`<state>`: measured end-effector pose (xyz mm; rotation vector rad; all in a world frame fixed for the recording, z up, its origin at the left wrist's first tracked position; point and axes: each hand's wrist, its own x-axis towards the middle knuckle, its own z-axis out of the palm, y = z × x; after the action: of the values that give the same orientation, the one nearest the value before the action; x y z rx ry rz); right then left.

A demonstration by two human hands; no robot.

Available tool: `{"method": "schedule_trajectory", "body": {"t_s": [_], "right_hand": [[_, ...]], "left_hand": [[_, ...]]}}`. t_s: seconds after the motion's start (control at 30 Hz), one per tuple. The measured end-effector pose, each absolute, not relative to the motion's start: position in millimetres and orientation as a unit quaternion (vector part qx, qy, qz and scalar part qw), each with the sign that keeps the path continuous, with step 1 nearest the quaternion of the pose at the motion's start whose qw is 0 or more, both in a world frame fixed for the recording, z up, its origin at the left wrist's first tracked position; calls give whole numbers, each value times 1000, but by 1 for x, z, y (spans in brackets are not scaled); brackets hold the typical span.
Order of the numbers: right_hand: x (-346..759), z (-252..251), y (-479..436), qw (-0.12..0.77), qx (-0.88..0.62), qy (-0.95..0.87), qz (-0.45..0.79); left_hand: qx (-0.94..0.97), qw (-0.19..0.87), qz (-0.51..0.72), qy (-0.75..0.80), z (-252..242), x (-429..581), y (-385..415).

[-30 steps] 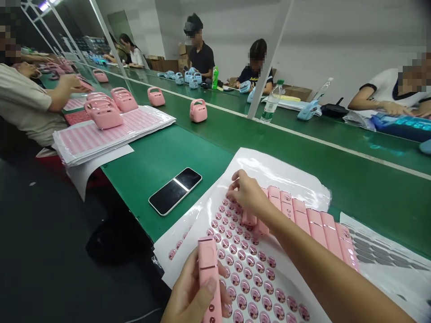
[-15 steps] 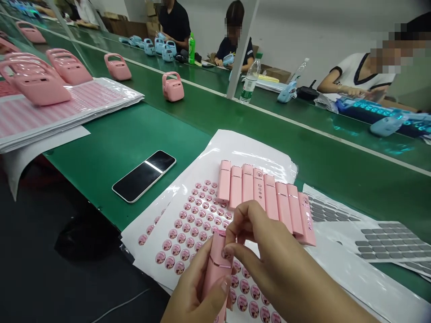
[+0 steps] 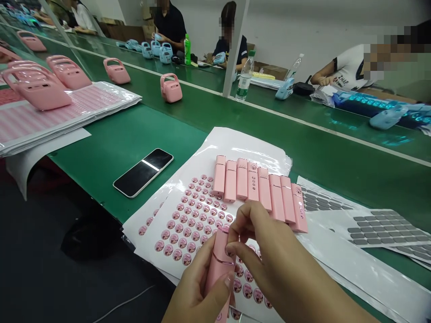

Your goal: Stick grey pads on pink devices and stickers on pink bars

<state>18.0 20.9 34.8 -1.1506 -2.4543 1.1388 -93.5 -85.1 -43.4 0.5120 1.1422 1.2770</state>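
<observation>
Eight pink plastic sticks (image 3: 259, 188) lie side by side in a slanted row on the white sheets, and a ninth pink stick (image 3: 218, 269) stands tilted in the person's hands, just near of that row. The left hand (image 3: 198, 287) is closed firmly around the stick's body, with the lower end showing below the palm. The right hand (image 3: 259, 242) comes in from the right in a narrow pinch, its fingertips (image 3: 229, 249) at the stick's upper end; the fingers hide whatever contact they make there. Beneath the hands lies a sheet of round pink stickers (image 3: 188, 224), and a black phone (image 3: 143, 172) rests on the green desk (image 3: 117, 130) to the left. A sheet of grey stickers (image 3: 380, 229) lies to the right. Pink bag-shaped items (image 3: 37, 89) stand far left on a stack of pink-printed sheets (image 3: 81, 112). The step in hand appears to be close work on one stick's upper end, and the next move seems to call for a steady left-hand hold and careful right-hand fingerwork.
</observation>
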Motion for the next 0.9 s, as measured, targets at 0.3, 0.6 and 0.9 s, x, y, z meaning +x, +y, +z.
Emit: {"method": "schedule_trajectory", "body": {"t_s": [0.3, 0.6, 0.9], "right_hand": [[24, 16, 12, 256, -359, -806, 395], [90, -27, 93, 233, -602, -753, 130], [72, -25, 103, 139, -653, -703, 246]], "left_hand": [[183, 625, 540, 533, -30, -93, -82], [252, 549, 509, 614, -19, -127, -54], [502, 246, 248, 791, -25, -177, 88]]}}
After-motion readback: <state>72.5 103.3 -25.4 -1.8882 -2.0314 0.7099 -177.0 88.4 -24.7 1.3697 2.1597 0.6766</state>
